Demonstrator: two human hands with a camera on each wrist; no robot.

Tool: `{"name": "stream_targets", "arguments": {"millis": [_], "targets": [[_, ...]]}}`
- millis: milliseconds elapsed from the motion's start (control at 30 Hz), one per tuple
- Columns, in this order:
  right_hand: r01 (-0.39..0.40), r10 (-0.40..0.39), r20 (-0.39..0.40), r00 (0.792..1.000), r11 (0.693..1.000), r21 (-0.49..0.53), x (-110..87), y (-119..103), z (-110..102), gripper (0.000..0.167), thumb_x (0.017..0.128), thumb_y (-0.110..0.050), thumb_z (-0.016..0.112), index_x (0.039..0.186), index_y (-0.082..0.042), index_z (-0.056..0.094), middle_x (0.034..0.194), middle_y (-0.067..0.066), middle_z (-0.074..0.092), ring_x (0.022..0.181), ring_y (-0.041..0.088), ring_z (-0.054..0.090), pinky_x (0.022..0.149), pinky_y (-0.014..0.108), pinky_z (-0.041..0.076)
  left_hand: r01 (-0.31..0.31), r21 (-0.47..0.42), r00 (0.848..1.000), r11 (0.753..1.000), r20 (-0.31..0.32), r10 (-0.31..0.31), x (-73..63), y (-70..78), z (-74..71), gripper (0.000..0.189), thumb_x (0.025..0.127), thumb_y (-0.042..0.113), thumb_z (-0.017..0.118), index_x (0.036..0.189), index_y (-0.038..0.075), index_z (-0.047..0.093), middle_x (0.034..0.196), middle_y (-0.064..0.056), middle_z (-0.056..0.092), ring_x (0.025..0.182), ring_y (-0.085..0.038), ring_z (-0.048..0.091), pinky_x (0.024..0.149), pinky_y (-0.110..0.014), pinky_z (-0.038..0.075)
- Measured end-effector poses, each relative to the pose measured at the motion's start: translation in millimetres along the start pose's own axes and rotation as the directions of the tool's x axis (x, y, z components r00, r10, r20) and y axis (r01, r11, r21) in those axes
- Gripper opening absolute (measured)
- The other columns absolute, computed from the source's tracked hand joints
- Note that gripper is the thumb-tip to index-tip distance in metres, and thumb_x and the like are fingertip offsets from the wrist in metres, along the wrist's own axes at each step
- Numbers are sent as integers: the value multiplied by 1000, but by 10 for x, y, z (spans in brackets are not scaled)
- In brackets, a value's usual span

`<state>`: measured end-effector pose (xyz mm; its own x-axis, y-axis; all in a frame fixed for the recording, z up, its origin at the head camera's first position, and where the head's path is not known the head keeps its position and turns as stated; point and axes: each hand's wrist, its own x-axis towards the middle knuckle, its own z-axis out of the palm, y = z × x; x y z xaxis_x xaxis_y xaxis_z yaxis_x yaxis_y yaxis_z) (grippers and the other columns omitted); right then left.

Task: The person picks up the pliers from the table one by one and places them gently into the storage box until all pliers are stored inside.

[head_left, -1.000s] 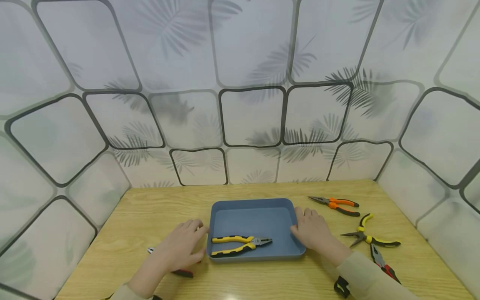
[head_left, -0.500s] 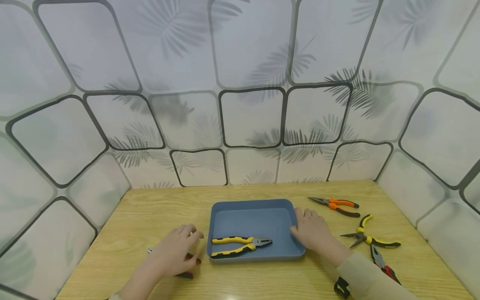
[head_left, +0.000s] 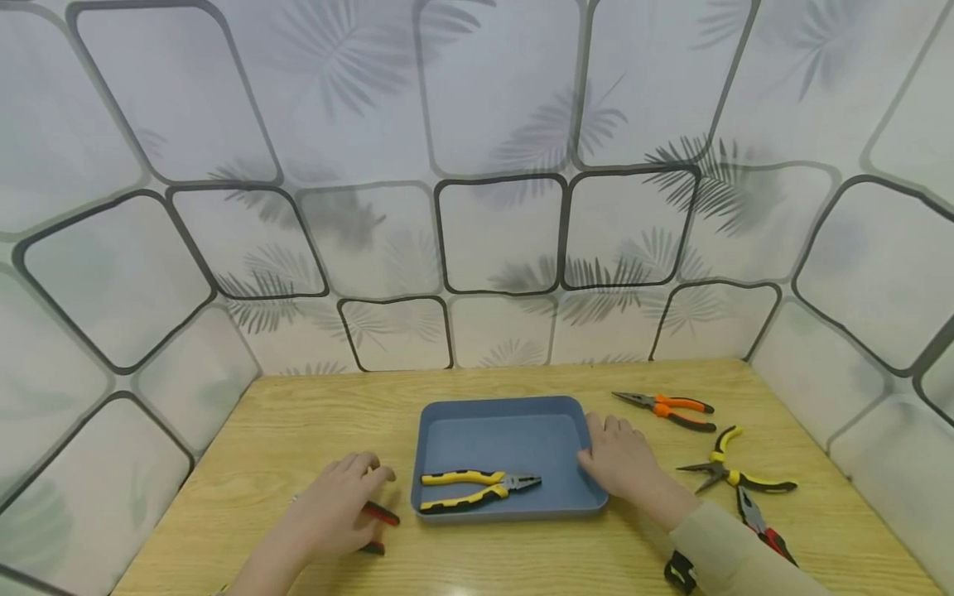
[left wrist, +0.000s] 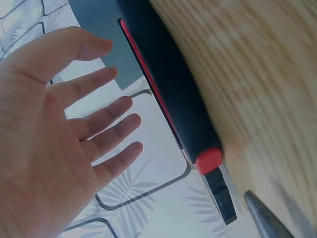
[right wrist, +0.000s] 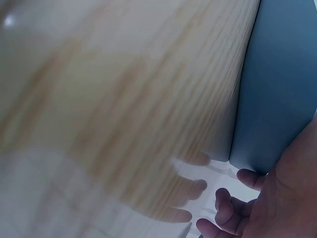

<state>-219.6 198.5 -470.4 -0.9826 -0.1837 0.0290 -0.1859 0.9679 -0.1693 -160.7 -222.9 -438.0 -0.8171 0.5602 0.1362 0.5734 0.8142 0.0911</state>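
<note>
On wood-grain tabletop [head_left: 328, 414], leaf-print walls [head_left: 501, 236] behind: left hand [head_left: 337, 507] over red-black pliers [head_left: 383, 514], fingers apart. Right hand [head_left: 623, 458] clamps blue tray [head_left: 499, 406].

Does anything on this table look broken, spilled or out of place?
Nothing visible looks spilled or broken. The one slight oddity is the yellow-handled pliers right of the tray, their handles splayed much wider than those of the orange-handled pliers nearby.

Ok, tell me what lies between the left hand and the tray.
In the head view, two red-black handles stick out past the left hand toward the tray; beyond their ends, just a strip of bare table.
</note>
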Motion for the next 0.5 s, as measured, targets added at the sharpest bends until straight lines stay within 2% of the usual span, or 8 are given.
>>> {"name": "stream_targets", "arguments": {"millis": [500], "targets": [[0,0,-2,1000,1000,-2,12,11,20,50,98,-25,56,138,3,52,100,21,57,85,31,52,73,49,47,6,-25,998,1000,62,-4,-52,-70,51,49,76,16,87,121,21,69,114,4,59,99,-17,55,89,-48,53]]}}
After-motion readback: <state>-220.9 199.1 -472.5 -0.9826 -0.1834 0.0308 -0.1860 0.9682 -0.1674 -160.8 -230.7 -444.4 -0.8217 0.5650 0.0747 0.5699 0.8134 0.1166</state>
